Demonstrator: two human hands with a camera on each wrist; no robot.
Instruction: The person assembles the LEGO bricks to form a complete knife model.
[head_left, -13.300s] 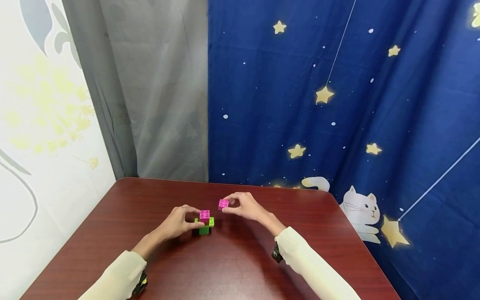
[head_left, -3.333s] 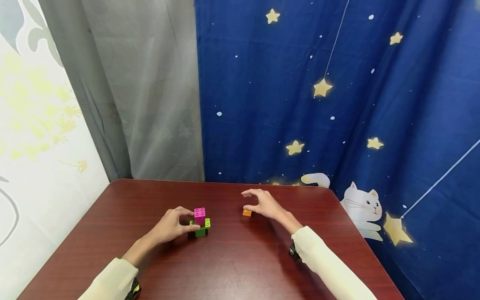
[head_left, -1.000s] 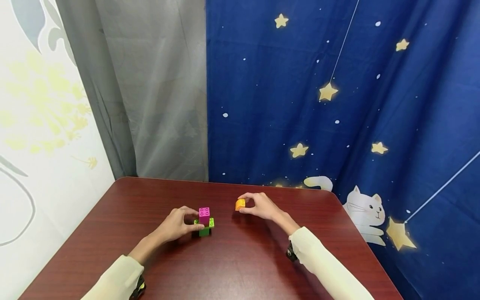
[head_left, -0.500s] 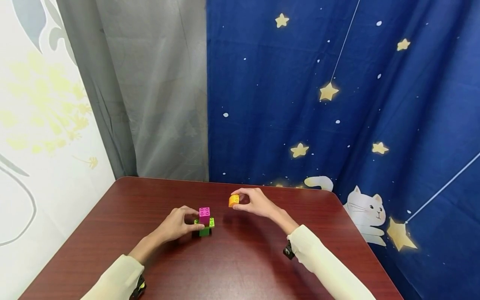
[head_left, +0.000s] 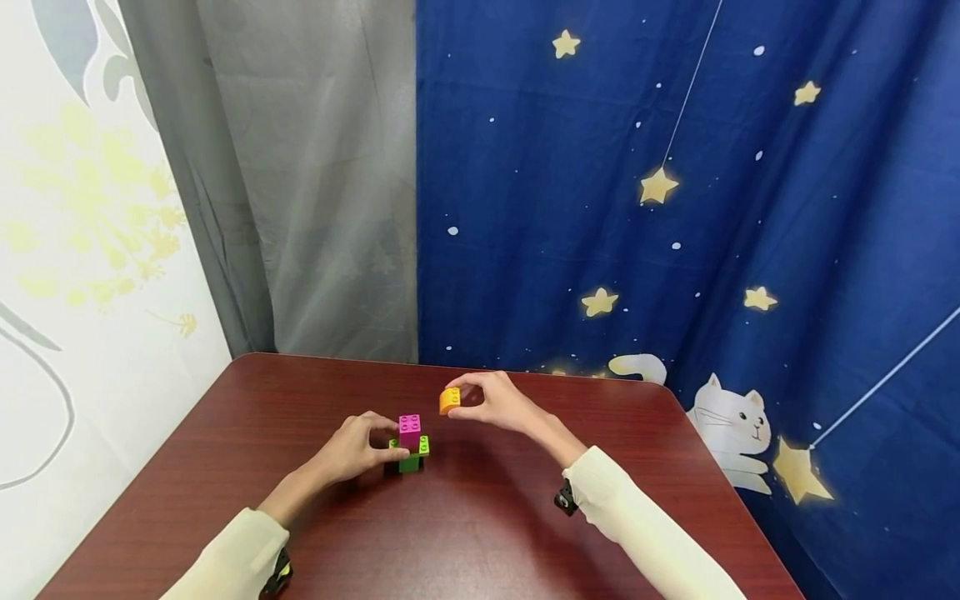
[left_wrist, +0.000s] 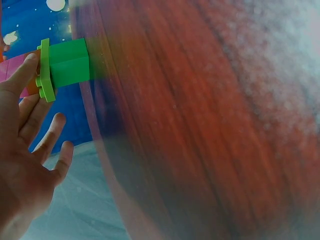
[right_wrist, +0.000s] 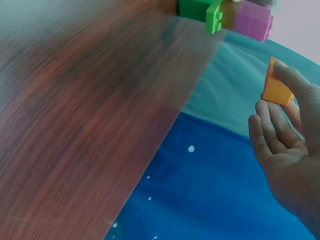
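Note:
My left hand pinches a small stack of toy building bricks between thumb and fingers. A green brick forms its base, with a wider lime-green plate over it. Above come a brownish-orange brick and pink bricks on top, their studs bare. Held in the air to the upper right of the stack, an orange brick with a curved side sits between the thumb and fingers of my right hand. The two are apart. In the right wrist view the remaining fingers curl loosely below it.
Everything is over a reddish-brown wooden table. A grey curtain and a blue starry curtain hang behind its far edge. At the left is a white patterned wall covering. Dark wrist cameras sit at the cuffs.
Earlier my right hand held a pink brick; the pink part of the stack is taller now. Since then it has picked the orange brick off the table and carried it left. My left hand stays put.

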